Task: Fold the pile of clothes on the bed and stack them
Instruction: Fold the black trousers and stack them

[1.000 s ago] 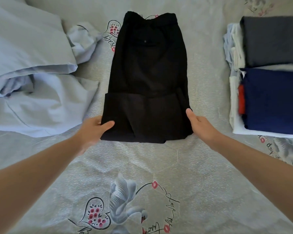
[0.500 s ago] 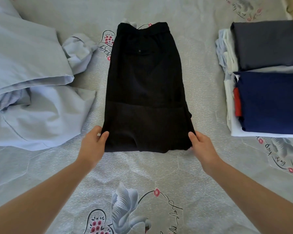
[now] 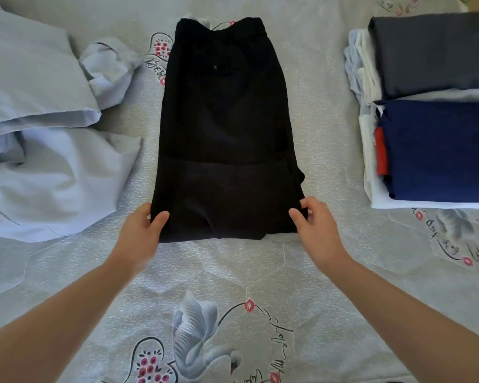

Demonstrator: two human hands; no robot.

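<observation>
Black trousers (image 3: 227,128) lie folded lengthwise in the middle of the bed, waistband at the far end, the legs doubled over at the near end. My left hand (image 3: 141,236) pinches the near left corner of the fold, thumb on top of the cloth. My right hand (image 3: 315,230) pinches the near right corner the same way. A stack of folded clothes (image 3: 437,145) sits at the right, with a navy piece on top at the front and a dark grey piece (image 3: 432,51) behind it. Unfolded pale blue garments (image 3: 47,150) lie in a heap at the left.
The bed sheet (image 3: 260,272) is grey with printed swans and hearts. Bare sheet runs between the trousers and the stack, and across the whole near part of the bed under my forearms.
Both hands have shifted from the sides of the fold to its near corners, and the thumbs now lie on top of the cloth. The trousers have stayed flat in place.
</observation>
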